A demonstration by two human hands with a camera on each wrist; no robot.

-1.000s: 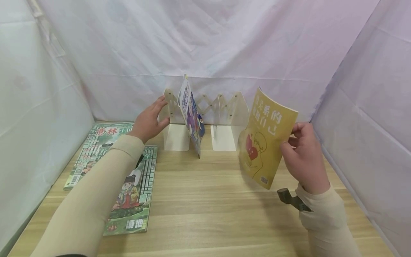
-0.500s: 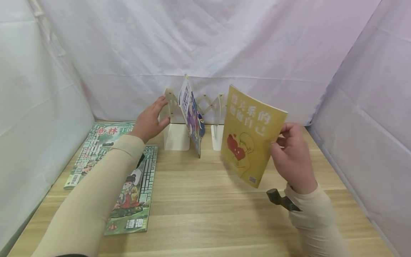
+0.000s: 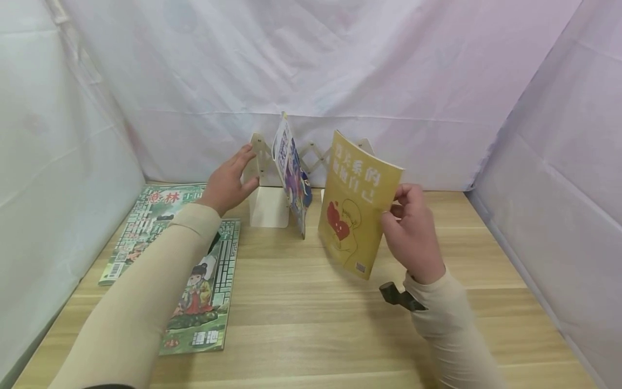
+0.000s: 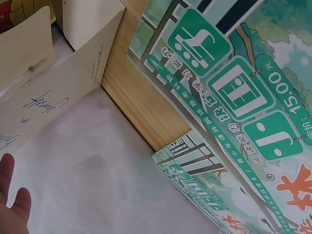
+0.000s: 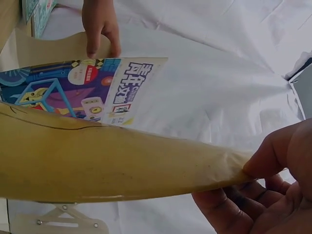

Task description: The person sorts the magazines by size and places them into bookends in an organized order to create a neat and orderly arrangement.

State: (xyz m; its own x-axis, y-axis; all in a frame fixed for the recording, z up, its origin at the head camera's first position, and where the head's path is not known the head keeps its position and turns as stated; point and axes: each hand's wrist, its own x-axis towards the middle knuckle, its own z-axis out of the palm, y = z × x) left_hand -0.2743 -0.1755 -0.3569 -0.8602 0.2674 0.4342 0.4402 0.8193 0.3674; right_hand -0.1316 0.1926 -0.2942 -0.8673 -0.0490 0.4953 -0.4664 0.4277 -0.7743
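My right hand (image 3: 413, 232) pinches the right edge of a yellow magazine (image 3: 357, 208) with a red heart on its cover, holding it upright. In the right wrist view, thumb and fingers (image 5: 273, 153) squeeze the edge of its bent cover. Left of it, a purple and white magazine (image 3: 293, 178) stands leaning in a cream expandable bookend (image 3: 269, 208). My left hand (image 3: 225, 183) is at the bookend's left plate (image 4: 36, 102), its fingers extended along the plate's edge. The yellow magazine hides most of the bookend's right part.
Green magazines (image 3: 201, 302) lie flat on the wooden table (image 3: 291, 313) at the left, partly under my left forearm. White cloth (image 3: 218, 54) hangs behind and at both sides, close to the bookend.
My right hand has carried the yellow magazine leftward, in front of the bookend's right part and nearer the standing magazine. My left hand has stayed at the left plate.
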